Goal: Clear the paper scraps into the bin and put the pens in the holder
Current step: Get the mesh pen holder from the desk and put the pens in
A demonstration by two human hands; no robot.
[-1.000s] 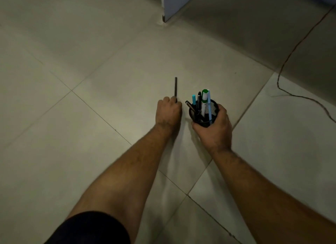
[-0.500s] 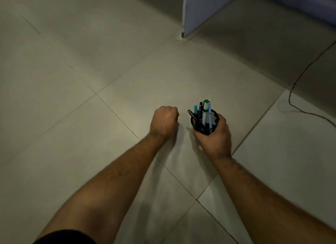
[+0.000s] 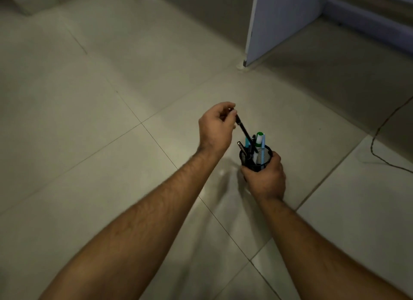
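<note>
My right hand [image 3: 264, 179] grips a black mesh pen holder [image 3: 266, 157] from below and behind, just above the tiled floor. Several pens stand in it, among them a green-capped marker [image 3: 259, 138] and a light blue pen. My left hand [image 3: 215, 127] pinches the top end of a black pen [image 3: 244, 131]. That pen slants down to the right, and its lower tip reaches into the holder's mouth. No paper scraps or bin appear in the head view.
Pale floor tiles fill the view. A white furniture panel [image 3: 279, 20] stands on the floor at the upper right. A dark cable [image 3: 377, 143] curls across the tiles at the far right. A cardboard edge [image 3: 26, 0] shows in the top left corner.
My left hand took the black pen off the floor, lifted it and swung its tip into the holder. My right hand kept hold of the holder. The view tilted upward.
</note>
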